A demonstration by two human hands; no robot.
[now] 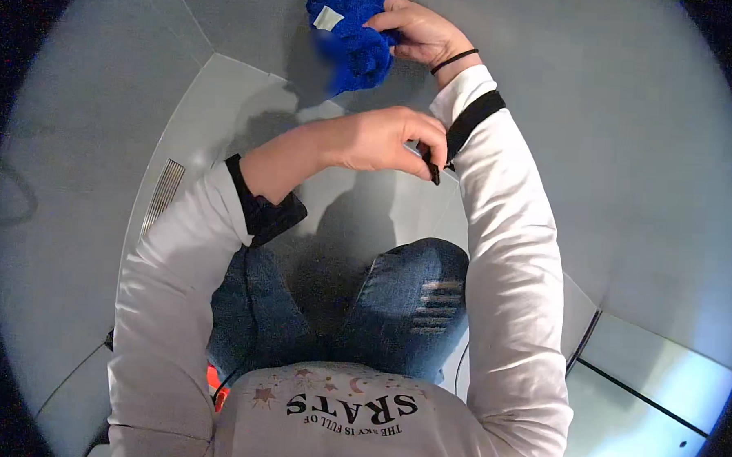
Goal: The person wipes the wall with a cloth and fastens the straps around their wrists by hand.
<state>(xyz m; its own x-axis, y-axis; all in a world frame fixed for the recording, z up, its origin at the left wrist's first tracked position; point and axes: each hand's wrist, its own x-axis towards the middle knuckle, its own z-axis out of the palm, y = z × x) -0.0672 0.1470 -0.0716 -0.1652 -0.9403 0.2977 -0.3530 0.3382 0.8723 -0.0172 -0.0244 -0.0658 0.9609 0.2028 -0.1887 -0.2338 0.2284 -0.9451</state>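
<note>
My right hand (419, 33), at the top of the head view, has its fingers closed on a fuzzy blue cloth (364, 45) with a small white tag. A thin dark band circles that wrist. Farther down the same forearm, a wide black strap (475, 119) goes round the white sleeve. My left hand (394, 140) reaches across to this strap and pinches a small black piece (434, 173) at its edge. Around my left forearm is another black strap with a dark box-shaped piece (275, 216); a cable hangs below it.
My knees in ripped blue jeans (416, 296) are below my hands. Pale grey surfaces surround me, with a slatted vent (163, 193) at the left. A light panel with dark seams (645, 388) is at the lower right. Something red shows beside my shirt.
</note>
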